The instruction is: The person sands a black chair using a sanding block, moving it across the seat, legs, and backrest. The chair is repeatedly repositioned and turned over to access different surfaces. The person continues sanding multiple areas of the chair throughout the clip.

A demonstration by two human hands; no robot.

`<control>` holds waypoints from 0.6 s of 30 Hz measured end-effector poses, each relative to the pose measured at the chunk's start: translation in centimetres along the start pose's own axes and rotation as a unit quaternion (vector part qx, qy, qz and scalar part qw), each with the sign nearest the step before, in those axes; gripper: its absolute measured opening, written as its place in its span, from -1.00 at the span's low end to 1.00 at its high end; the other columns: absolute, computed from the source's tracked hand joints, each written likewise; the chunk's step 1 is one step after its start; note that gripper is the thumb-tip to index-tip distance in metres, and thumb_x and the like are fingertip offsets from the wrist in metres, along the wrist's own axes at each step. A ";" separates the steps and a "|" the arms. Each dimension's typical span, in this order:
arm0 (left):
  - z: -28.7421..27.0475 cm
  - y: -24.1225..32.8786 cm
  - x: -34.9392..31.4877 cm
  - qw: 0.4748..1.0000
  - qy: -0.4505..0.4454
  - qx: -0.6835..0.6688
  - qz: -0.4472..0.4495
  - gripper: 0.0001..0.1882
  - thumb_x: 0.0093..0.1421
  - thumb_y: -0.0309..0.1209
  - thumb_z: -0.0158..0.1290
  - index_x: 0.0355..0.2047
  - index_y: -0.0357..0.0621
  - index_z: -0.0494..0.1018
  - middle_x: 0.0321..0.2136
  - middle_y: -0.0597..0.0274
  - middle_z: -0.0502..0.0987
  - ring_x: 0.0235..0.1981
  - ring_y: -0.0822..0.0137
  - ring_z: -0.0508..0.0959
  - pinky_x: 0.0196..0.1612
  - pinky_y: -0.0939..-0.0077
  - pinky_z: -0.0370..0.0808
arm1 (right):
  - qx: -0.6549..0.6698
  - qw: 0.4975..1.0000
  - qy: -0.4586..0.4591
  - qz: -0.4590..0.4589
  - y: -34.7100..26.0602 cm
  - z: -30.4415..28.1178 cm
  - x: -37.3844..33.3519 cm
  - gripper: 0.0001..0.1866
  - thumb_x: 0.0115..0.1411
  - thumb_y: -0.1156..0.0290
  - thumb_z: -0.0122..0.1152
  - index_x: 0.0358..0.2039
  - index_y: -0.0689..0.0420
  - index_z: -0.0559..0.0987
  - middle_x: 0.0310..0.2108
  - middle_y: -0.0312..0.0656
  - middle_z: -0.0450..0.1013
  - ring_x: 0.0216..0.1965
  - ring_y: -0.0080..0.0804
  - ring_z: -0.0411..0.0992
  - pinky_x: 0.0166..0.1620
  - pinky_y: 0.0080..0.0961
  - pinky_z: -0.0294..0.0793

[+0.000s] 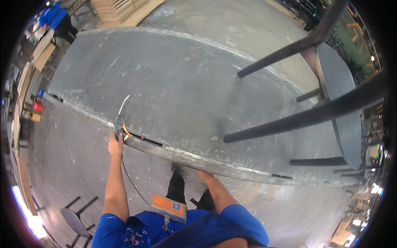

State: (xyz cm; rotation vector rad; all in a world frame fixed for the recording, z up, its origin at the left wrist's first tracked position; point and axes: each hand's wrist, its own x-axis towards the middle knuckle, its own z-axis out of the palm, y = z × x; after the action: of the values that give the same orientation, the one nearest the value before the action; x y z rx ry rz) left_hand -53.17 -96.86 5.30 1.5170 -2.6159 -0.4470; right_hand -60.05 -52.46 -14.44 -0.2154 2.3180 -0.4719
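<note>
In my left hand (115,144) is an air blow gun (118,125) with a dark body, an orange trigger and a thin bent nozzle. My fingers are wrapped round it at the near edge of a long grey table (165,91). A thin hose (131,178) runs from it down towards my body. My right hand (204,175) is at the table's near edge, right of my leg; the edge hides its fingers. On the right of the table a dark chair (337,82) lies on its side, its legs pointing left.
Stacked wooden boards (115,10) stand beyond the table's far left. A person in blue (56,18) is at the upper left. Another dark stool or chair (76,221) stands on the floor at lower left. A red container (37,107) is by the table's left end.
</note>
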 end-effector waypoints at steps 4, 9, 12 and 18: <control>-2.9 2.1 -1.0 0.978 -0.038 -0.167 0.118 -0.52 0.14 -0.06 0.09 -0.23 -0.30 0.46 -0.07 -0.06 0.43 -0.07 0.03 0.48 -0.08 0.18 0.43 | 0.002 0.999 -0.009 -0.035 -0.8 -1.7 -5.0 -0.55 0.21 0.25 -0.08 0.14 -0.17 0.37 0.26 -0.04 0.11 0.27 -0.09 0.08 0.24 -0.19 0.14; -9.2 11.7 -5.6 0.615 -0.334 -0.708 0.095 -0.51 0.12 -0.02 0.10 -0.19 -0.23 0.42 0.04 -0.06 0.36 0.17 -0.03 0.28 0.02 0.04 0.44 | 0.115 0.987 -0.015 -0.113 5.6 -6.6 -12.0 -0.84 -0.06 0.29 0.13 -0.46 -0.11 0.65 -0.27 -0.06 0.52 -0.21 -0.09 0.47 -0.12 -0.27 0.44; -13.2 18.4 -12.4 0.491 -0.498 -0.687 0.196 -0.57 0.08 0.01 0.12 -0.37 -0.09 0.33 0.05 -0.10 0.32 0.13 -0.19 0.30 -0.07 -0.08 0.52 | 0.143 0.986 0.084 0.029 12.7 -12.3 -18.3 -0.82 -0.04 0.35 0.17 -0.39 -0.07 0.66 -0.24 -0.13 0.53 -0.18 -0.16 0.48 -0.05 -0.32 0.43; -16.4 28.7 -29.2 0.351 -0.607 -0.675 0.228 -0.63 0.17 -0.06 0.06 -0.28 -0.08 0.30 -0.20 -0.06 0.42 -0.02 -0.08 0.45 -0.35 0.22 0.65 | 0.177 0.698 0.694 0.025 24.8 -39.6 -32.6 -0.87 0.08 0.46 0.12 -0.41 0.26 0.55 -0.49 -0.06 0.40 -0.38 -0.15 0.37 -0.24 -0.32 0.34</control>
State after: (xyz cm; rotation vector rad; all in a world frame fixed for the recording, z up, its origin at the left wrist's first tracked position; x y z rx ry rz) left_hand -58.84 -61.76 31.44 -0.4761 -1.1743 -3.1715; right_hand -65.47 -9.50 22.62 0.6474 3.5334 -1.3896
